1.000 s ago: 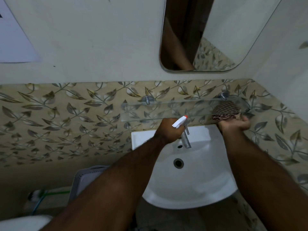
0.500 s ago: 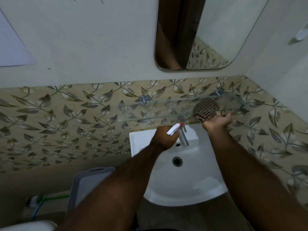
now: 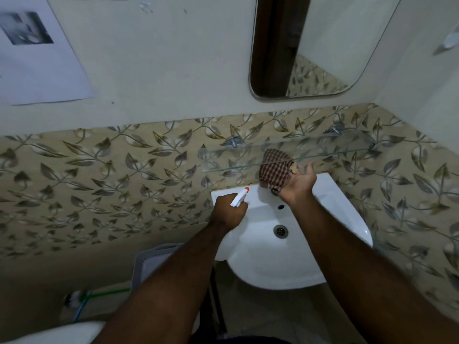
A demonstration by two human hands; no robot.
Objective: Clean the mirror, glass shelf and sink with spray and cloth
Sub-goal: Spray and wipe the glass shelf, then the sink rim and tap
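The clear glass shelf [image 3: 285, 155] hangs on two chrome wall pegs against the leaf-patterned tile wall [image 3: 99, 175], just above the back edge of the white ceramic sink [image 3: 323, 256] and below the rounded frameless mirror [image 3: 323, 45]. A brown-and-cream checked cloth [image 3: 274, 170] is pressed up under and around the shelf's front edge, roughly at mid-length.

The main risk, as I judge it, is load on the glass: it seems carried only by the pegs, so a hard upward push or a snag of the cloth on the edge could lever it off or crack it over the basin. The cloth is also held loosely; it could slip free and drop into the sink. The spray nozzle points towards the shelf, so a stray squeeze would wet the wall rather than the glass.

The right hand [image 3: 298, 182] is palm-up beneath the shelf with its fingers spread and only lightly curled, cradling the cloth against the glass rather than clenching it. The left hand [image 3: 228, 212] hovers over the sink's left rear corner, its fingers wrapped tight around the white spray bottle with a red-tipped nozzle [image 3: 239, 197]; whether a finger rests on the trigger I cannot tell.
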